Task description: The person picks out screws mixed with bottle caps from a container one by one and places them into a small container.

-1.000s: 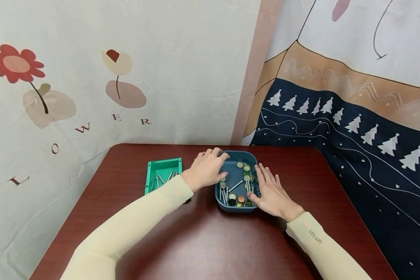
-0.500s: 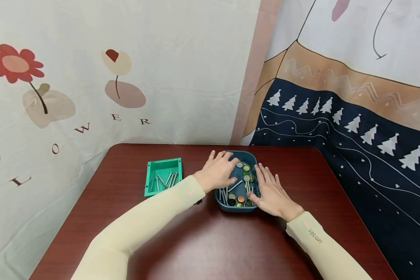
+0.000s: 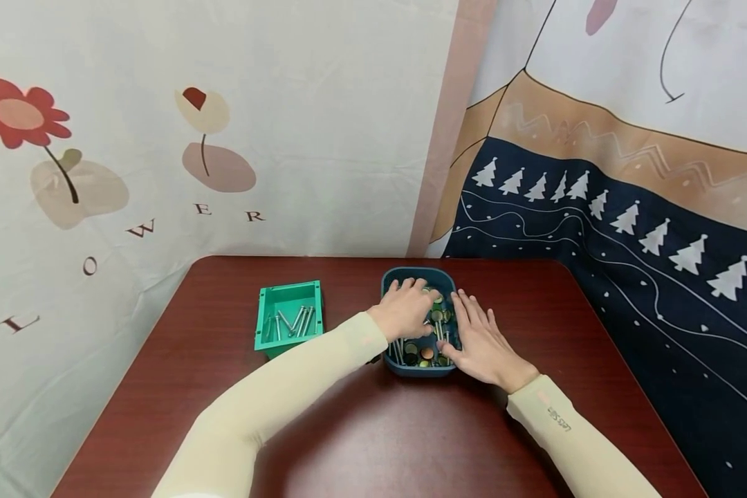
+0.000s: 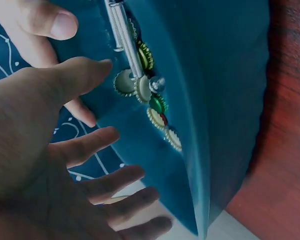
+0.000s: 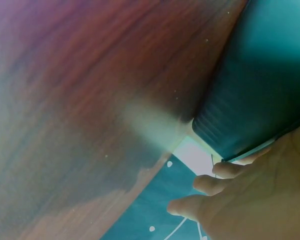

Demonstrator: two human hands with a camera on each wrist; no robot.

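Observation:
A dark blue bin (image 3: pixel 418 371) on the table holds bottle caps (image 4: pixel 157 118) and several long screws or bolts (image 4: pixel 126 40). My left hand (image 3: pixel 404 309) hovers over the bin with its fingers spread and slightly bent. In the left wrist view nothing shows between its fingers and thumb, and the caps lie beyond the fingertips. My right hand (image 3: pixel 487 346) rests along the bin's right rim, fingers straight, with the thumb reaching over the inside. Part of the bin's contents is hidden under my left hand.
Left of the bin stands a green box (image 3: pixel 286 299) with several long screws or bolts (image 3: pixel 300 321) inside. Both stand toward the back of the reddish-brown table (image 3: pixel 386 436). Printed cloths (image 3: pixel 336 124) hang behind the table and on its right.
My left hand has moved right, from the bin's left edge to over its middle. The green box has come more into view. My right hand has stayed on the rim.

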